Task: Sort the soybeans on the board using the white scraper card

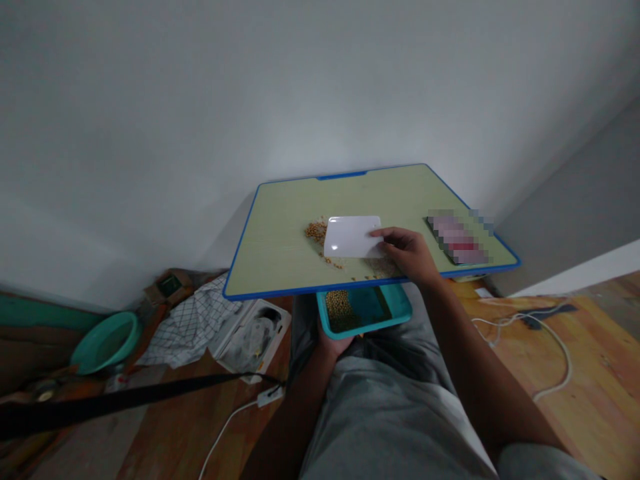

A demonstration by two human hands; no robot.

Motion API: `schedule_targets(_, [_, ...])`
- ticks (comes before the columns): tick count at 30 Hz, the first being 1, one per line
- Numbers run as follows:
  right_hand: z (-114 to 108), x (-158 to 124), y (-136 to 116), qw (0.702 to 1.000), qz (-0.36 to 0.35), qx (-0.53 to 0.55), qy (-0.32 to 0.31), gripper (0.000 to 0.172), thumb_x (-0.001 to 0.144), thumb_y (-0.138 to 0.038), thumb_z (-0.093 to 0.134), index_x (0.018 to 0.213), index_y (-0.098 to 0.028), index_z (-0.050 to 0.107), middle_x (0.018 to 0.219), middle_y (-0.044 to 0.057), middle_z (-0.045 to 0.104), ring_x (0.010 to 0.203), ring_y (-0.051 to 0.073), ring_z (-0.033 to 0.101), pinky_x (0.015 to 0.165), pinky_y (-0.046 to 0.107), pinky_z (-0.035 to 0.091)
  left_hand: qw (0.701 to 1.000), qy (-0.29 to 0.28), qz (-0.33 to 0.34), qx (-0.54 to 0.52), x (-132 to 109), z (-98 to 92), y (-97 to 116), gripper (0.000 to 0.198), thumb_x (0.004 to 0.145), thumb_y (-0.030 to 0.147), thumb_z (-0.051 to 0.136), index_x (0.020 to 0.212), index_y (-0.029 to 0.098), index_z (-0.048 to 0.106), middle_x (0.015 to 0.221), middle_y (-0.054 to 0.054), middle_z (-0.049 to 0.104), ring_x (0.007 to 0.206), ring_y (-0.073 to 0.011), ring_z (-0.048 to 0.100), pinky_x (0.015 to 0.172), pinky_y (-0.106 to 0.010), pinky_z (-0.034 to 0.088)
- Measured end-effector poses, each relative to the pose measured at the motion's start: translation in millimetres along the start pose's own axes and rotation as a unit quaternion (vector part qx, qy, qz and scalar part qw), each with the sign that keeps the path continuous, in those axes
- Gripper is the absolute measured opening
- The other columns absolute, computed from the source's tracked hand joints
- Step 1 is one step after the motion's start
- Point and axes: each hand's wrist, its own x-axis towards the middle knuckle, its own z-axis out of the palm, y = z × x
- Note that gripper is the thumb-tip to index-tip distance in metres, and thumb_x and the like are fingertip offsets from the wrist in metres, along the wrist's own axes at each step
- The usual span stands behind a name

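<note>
My right hand [404, 251] pinches the right end of a flat white plastic card or tray [351, 237], held over the pale green tabletop [280, 207]. A small heap of yellow-brown beans [316, 231] lies at its left edge, with several loose beans toward the table's front edge. Below that edge, my left hand [336, 343] supports a teal basin [369, 329] from underneath at its left side; its fingers are mostly hidden. Beans [339, 310] fill the basin's left part.
A pixelated flat object [459, 240] lies at the table's right. On the floor are a green basin [107, 341], checked cloth [187, 323], a white box [254, 337], a power strip [270, 396] and white cables [563, 347]. A wall stands behind the table.
</note>
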Motion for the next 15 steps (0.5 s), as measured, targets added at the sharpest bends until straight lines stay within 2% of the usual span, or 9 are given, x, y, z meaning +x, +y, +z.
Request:
schedule_targets(4, [1.3, 0.0, -0.7, 1.0, 0.002, 0.002, 0.01, 0.033, 0.083, -0.032, 0.073, 0.11, -0.018, 0.086, 0.105, 0.009, 0.084, 0.082, 0.019, 0.07, 0.071, 0.031, 0.053, 1.0, 0.005, -0.004, -0.007, -2.2, 6.9, 0.0, 0.056, 0.101, 0.05, 0.048, 0.145, 0.027, 0.073, 0.162, -0.013, 0.067, 0.156, -0.041, 0.053, 0.126, -0.078, 0.033])
schedule_targets(8, [1.5, -0.3, -1.6, 1.0, 0.01, 0.0, 0.001, 0.035, 0.082, -0.031, 0.074, 0.111, -0.017, 0.086, 0.097, 0.007, 0.082, 0.075, 0.016, 0.065, 0.066, 0.029, 0.049, 1.0, 0.016, 0.003, -0.011, -2.8, 9.3, 0.5, 0.054, 0.102, 0.047, 0.046, 0.143, 0.027, 0.075, 0.16, -0.011, 0.068, 0.154, -0.0379, 0.055, 0.129, -0.072, 0.034])
schedule_targets(15, [0.2, -0.3, -4.1, 1.0, 0.005, -0.007, 0.002, 0.036, 0.08, -0.031, 0.073, 0.11, -0.016, 0.087, 0.096, 0.007, 0.082, 0.075, 0.016, 0.064, 0.067, 0.029, 0.048, 1.0, 0.028, 0.002, -0.01, -1.0, 4.5, 0.6, 0.055, 0.102, 0.044, 0.045, 0.145, 0.026, 0.074, 0.161, -0.011, 0.067, 0.153, -0.0358, 0.057, 0.13, -0.068, 0.035])
